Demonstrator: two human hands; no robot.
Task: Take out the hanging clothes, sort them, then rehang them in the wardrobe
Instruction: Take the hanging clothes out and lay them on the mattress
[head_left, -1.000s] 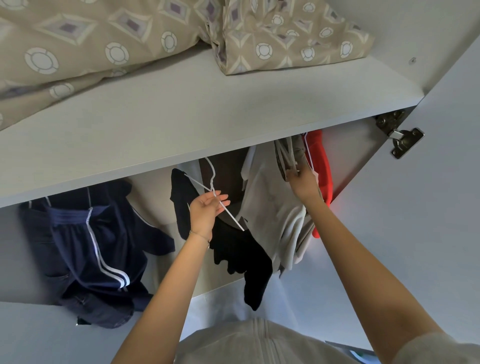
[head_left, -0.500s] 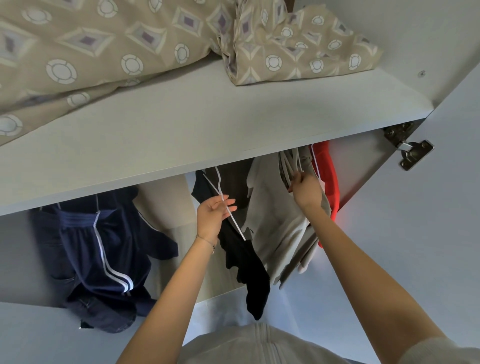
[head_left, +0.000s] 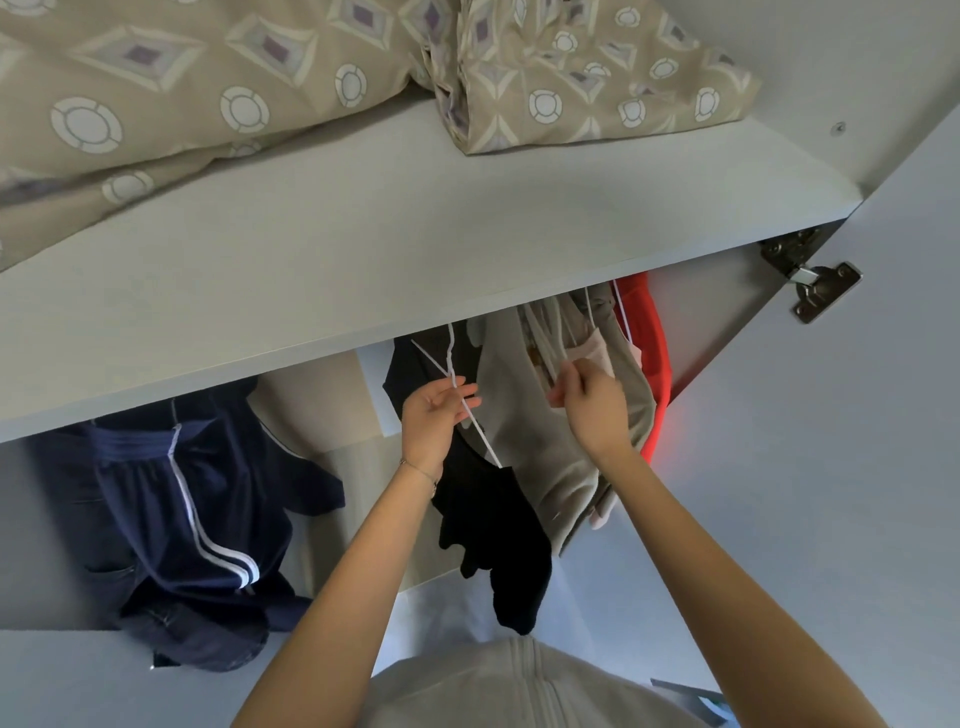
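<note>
Inside the wardrobe, my left hand (head_left: 435, 418) holds a white wire hanger (head_left: 470, 421) that carries a black garment (head_left: 493, 540). To its right my right hand (head_left: 589, 408) pinches the white hangers (head_left: 543, 340) of a bunch of beige and cream clothes (head_left: 540, 452). A red garment (head_left: 647, 343) hangs at the far right of the bunch. Navy shorts with white stripes (head_left: 176, 519) hang at the left, over other dark clothes. The rail is hidden behind the shelf.
A white shelf (head_left: 415, 249) runs across above the clothes and bears patterned beige bedding (head_left: 260, 78). The open wardrobe door (head_left: 831, 493) stands at the right, with a metal hinge (head_left: 815, 283) near its top.
The view has tilted up a little, so the shelf sits lower in frame. Both hands stay on their hangers; the right hand has come slightly down and out from the bunch.
</note>
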